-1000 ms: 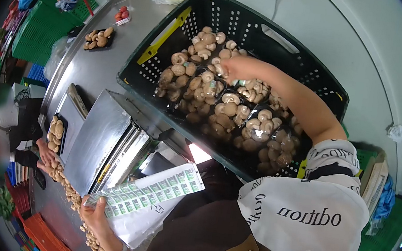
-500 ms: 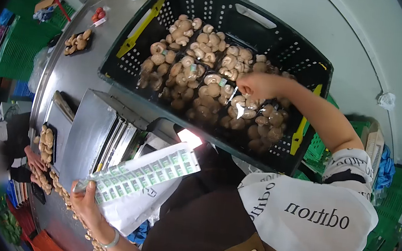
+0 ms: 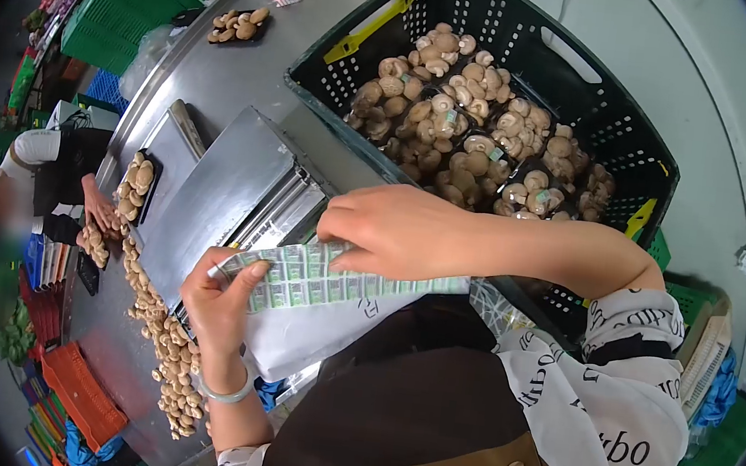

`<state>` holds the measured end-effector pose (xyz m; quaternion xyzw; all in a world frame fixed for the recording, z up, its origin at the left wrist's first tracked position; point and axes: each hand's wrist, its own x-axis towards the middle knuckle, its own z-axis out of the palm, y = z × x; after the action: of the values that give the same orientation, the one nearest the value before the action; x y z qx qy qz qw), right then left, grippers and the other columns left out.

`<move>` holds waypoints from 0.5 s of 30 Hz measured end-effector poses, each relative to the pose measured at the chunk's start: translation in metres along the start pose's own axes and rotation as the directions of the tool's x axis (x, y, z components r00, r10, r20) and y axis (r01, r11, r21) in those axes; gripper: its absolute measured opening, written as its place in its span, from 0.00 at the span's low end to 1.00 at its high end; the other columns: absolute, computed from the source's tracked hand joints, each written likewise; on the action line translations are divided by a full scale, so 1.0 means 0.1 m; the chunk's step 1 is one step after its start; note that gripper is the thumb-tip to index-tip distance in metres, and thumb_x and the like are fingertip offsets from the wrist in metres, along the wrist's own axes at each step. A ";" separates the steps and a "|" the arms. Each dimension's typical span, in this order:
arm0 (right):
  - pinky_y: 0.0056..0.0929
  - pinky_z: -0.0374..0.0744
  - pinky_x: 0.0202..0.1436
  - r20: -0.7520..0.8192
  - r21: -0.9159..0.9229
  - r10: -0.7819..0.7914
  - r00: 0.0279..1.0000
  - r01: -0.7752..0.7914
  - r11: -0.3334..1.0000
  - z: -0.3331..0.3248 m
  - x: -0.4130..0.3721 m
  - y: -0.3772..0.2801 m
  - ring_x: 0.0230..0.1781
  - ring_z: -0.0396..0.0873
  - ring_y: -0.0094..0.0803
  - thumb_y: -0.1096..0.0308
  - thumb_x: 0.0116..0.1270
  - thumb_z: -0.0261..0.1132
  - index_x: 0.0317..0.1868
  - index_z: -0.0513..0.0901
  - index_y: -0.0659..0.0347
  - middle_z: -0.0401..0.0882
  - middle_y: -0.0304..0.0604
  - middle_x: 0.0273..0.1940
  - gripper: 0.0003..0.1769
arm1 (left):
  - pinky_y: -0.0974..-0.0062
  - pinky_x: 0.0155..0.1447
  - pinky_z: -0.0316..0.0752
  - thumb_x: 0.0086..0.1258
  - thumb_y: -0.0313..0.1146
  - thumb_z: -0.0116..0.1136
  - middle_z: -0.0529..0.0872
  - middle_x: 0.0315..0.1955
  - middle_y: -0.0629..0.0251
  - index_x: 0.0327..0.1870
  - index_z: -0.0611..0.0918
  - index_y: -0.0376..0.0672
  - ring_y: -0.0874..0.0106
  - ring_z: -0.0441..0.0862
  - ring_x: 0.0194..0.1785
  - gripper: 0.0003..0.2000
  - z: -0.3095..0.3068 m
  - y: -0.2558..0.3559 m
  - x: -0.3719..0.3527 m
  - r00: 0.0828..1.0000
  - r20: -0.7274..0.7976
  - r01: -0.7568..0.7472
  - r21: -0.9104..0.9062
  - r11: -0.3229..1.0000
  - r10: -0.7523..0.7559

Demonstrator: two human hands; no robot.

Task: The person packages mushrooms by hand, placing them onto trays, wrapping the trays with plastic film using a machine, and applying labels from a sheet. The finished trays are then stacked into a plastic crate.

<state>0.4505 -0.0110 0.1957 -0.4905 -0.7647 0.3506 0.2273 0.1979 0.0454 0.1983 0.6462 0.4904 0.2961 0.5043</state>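
Observation:
My left hand (image 3: 223, 299) grips the left end of a sheet of small green-and-white stickers (image 3: 303, 282), thumb on top. Over the middle of that sheet, my right hand (image 3: 396, 231) has its fingers curled in a pinch at the sticker rows. Whether a single sticker has come loose between those fingertips cannot be made out. Beyond the right forearm stands a dark green crate (image 3: 498, 22) with yellow handles. Inside it lie several wrapped packs of brown mushrooms (image 3: 468, 166), some bearing a small green-and-white sticker.
A metal wrapping machine (image 3: 222, 188) stands left of the crate on the steel table (image 3: 309, 28). Loose mushrooms (image 3: 153, 309) lie along the table, near mushroom trays (image 3: 134, 187). At the left, a co-worker's hands (image 3: 97, 215) handle mushrooms. An orange crate (image 3: 83, 393) sits lower left.
My right hand has moved from the packs in the crate to the sticker sheet. A pack near the crate's front now shows a sticker. The view has shifted, and the sheet lies more level.

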 end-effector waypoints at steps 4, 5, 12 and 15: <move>0.41 0.75 0.47 -0.139 -0.068 -0.069 0.988 0.060 0.996 0.13 0.07 -0.05 0.44 0.77 0.44 0.62 0.58 0.68 0.43 0.76 0.62 0.76 0.45 0.40 0.17 | 0.88 0.32 0.68 0.61 0.23 0.68 0.83 0.26 0.71 0.35 0.80 0.34 0.85 0.74 0.28 0.07 -0.04 -0.03 -0.07 0.999 -0.040 0.008 0.018 1.000 -0.007; 0.40 0.75 0.46 -0.159 -0.132 -0.097 0.982 0.076 0.988 0.15 0.07 -0.08 0.44 0.77 0.43 0.62 0.57 0.69 0.42 0.75 0.62 0.76 0.45 0.39 0.17 | 0.88 0.32 0.68 0.61 0.23 0.68 0.83 0.26 0.71 0.35 0.80 0.35 0.85 0.74 0.28 0.07 -0.03 -0.08 -0.08 0.999 -0.052 -0.002 -0.006 1.000 0.002; 0.36 0.75 0.40 -0.294 -0.300 -0.254 0.922 0.163 0.940 0.19 0.09 -0.12 0.38 0.78 0.40 0.58 0.60 0.67 0.38 0.73 0.60 0.75 0.42 0.36 0.16 | 0.88 0.31 0.67 0.61 0.25 0.70 0.83 0.25 0.73 0.34 0.80 0.36 0.86 0.73 0.27 0.08 -0.03 -0.11 -0.15 0.995 -0.093 0.021 -0.024 1.000 -0.023; 0.33 0.75 0.35 -0.164 -0.347 -0.212 0.963 0.145 0.927 0.21 0.16 -0.08 0.32 0.78 0.39 0.56 0.63 0.65 0.36 0.72 0.58 0.75 0.39 0.31 0.15 | 0.88 0.31 0.67 0.61 0.25 0.69 0.82 0.25 0.73 0.34 0.80 0.36 0.86 0.73 0.27 0.07 -0.01 -0.09 -0.16 0.997 -0.071 0.023 -0.045 0.999 -0.026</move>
<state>0.4247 -0.0055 0.1887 -0.4823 -0.8279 0.1439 0.2477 0.1880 0.0312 0.1917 0.6179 0.5091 0.3236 0.5043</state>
